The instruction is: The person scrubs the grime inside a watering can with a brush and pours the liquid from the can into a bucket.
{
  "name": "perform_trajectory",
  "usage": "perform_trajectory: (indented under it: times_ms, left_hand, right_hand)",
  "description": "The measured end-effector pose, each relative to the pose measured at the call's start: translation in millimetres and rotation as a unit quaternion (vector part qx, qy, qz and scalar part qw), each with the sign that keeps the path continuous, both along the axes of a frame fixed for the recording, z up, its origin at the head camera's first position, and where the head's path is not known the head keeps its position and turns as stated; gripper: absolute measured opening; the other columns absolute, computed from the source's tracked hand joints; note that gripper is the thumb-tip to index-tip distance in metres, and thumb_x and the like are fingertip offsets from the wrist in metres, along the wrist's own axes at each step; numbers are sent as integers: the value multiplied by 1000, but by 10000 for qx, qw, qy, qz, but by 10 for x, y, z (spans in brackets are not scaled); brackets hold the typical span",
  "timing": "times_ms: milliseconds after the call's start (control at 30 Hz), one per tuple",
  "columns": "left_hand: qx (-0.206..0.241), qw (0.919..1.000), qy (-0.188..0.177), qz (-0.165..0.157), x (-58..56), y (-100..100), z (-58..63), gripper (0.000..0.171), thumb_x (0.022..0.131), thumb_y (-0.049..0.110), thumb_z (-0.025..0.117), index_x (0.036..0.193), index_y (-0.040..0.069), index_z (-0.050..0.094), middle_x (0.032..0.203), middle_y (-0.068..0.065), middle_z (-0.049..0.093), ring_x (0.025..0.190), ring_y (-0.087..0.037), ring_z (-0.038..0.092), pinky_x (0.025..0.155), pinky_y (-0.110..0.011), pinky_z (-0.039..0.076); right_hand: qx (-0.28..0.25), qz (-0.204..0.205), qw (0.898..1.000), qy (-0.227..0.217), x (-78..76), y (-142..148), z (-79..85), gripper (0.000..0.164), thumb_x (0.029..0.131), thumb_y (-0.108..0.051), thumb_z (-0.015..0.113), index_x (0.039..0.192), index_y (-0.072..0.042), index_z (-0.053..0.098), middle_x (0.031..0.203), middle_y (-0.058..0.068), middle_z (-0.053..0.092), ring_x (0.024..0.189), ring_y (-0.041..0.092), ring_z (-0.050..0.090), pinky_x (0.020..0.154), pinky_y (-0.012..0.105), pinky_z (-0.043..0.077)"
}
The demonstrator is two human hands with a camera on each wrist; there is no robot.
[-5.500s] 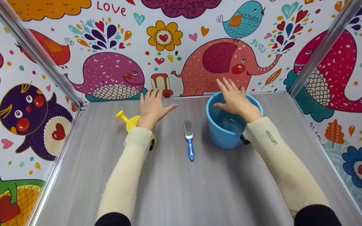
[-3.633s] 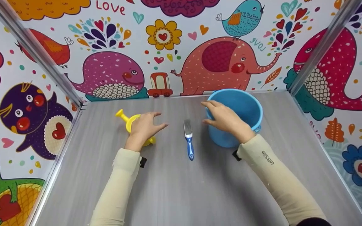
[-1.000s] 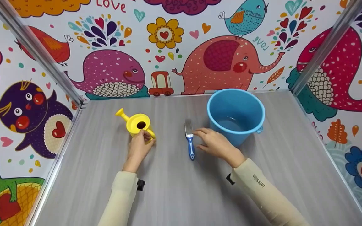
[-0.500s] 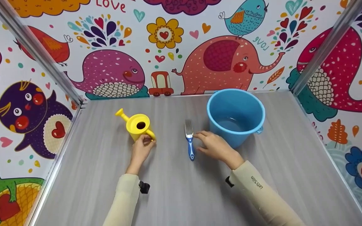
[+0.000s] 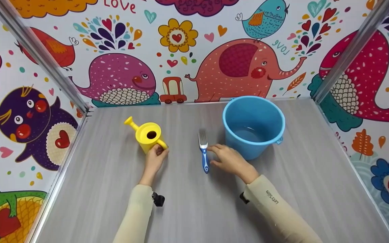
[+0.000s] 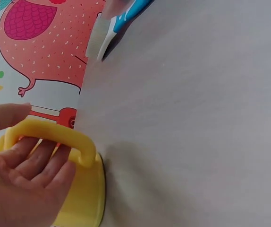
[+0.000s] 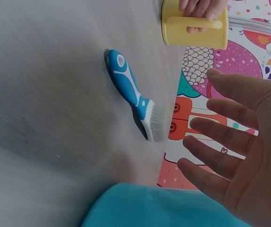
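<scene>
In the head view a yellow watering can (image 5: 143, 133) stands upright on the left, its spout toward the back left. My left hand (image 5: 154, 161) grips its loop handle (image 6: 55, 133); the left wrist view has the fingers reaching through under the loop and the thumb above it. Between my hands a brush (image 5: 204, 159) with a blue and white handle and pale bristles (image 7: 157, 124) lies flat on the table. Just right of it hovers my right hand (image 5: 232, 162), its spread fingers (image 7: 215, 158) holding nothing, fingertips close to the brush's neck.
An open light-blue bucket (image 5: 248, 147) stands behind my right hand, near the back wall. The grey table (image 5: 194, 209) meets printed walls (image 5: 211, 20) at the back and sides, with metal posts (image 5: 341, 57) in the corners.
Both hands have come down and back from over the table. The left has moved onto the watering can's handle and taken hold; the right has moved from the bucket to beside the brush.
</scene>
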State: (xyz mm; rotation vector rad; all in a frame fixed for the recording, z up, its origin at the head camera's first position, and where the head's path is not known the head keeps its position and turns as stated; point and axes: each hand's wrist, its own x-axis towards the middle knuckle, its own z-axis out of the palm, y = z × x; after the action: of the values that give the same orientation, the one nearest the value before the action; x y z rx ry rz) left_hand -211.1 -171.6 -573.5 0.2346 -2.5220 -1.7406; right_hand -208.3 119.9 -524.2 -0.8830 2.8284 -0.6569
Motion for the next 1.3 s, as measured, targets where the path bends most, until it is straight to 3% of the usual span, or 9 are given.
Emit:
perform_trajectory:
  times_ms: [167, 333, 500, 533, 767, 967, 1067, 1300]
  left_hand:
    - [171, 9998, -74, 107, -15, 20, 12, 29, 103, 16, 52, 120, -5, 64, 121, -22, 68, 112, -31, 62, 93, -35, 49]
    - [465, 9989, 13, 38, -18, 41, 63, 36, 107, 19, 43, 116, -8, 65, 120, -24, 68, 117, -35, 61, 97, -35, 47]
    - [723, 9974, 72, 18, -55, 48, 27, 42, 108, 20, 39, 115, -12, 65, 119, -27, 67, 119, -40, 60, 99, -40, 46]
    - [739, 9972, 94, 43, -81, 43, -32, 43, 109, 21, 38, 114, -12, 65, 119, -27, 68, 119, -39, 60, 100, -40, 46]
    - [882, 9959, 174, 115, -100, 51, -63, 42, 108, 20, 39, 111, -11, 67, 117, -26, 69, 119, -37, 61, 99, -32, 46]
    - [940, 9954, 169, -78, -96, 57, -58, 43, 109, 20, 38, 113, -13, 65, 118, -28, 68, 119, -40, 59, 105, -45, 44]
    - [1048, 9944, 75, -142, -66, 63, -2, 42, 109, 18, 37, 114, -14, 63, 120, -30, 66, 120, -42, 58, 107, -51, 41]
    - [925, 9952, 37, -302, 59, 111, 307, 39, 108, 11, 36, 114, -19, 60, 119, -35, 63, 118, -47, 56, 105, -54, 41]
  right_hand:
    - [-80, -39, 9999, -59, -12, -7, -79, 48, 90, -17, 74, 134, -6, 60, 134, 14, 62, 122, 31, 61, 101, 49, 50]
    - [-27, -144, 9998, -167, -15, -29, -160, 47, 91, -18, 72, 135, -6, 59, 135, 14, 62, 124, 31, 60, 103, 48, 49]
    - [-26, -281, 9989, -384, -14, -63, -218, 47, 91, -18, 72, 135, -6, 60, 133, 13, 63, 122, 30, 62, 102, 49, 49]
    - [-16, -290, 9988, -406, -15, -67, -231, 47, 91, -18, 72, 135, -6, 59, 133, 14, 63, 121, 31, 62, 102, 48, 49]
    - [-15, -332, 9986, -415, -11, -92, -315, 45, 91, -19, 72, 132, -4, 61, 131, 15, 64, 120, 31, 62, 101, 47, 50]
    - [-9, -467, 9980, -436, -16, -122, -365, 44, 91, -19, 72, 129, -1, 62, 126, 16, 66, 115, 30, 65, 98, 46, 52]
    - [-28, -528, 9976, -449, -20, -139, -388, 43, 91, -18, 72, 129, 0, 62, 125, 17, 66, 113, 31, 65, 98, 47, 52]
    - [-65, -667, 9969, -409, -30, -182, -436, 42, 91, -19, 73, 126, 2, 63, 123, 19, 67, 111, 33, 66, 95, 47, 53]
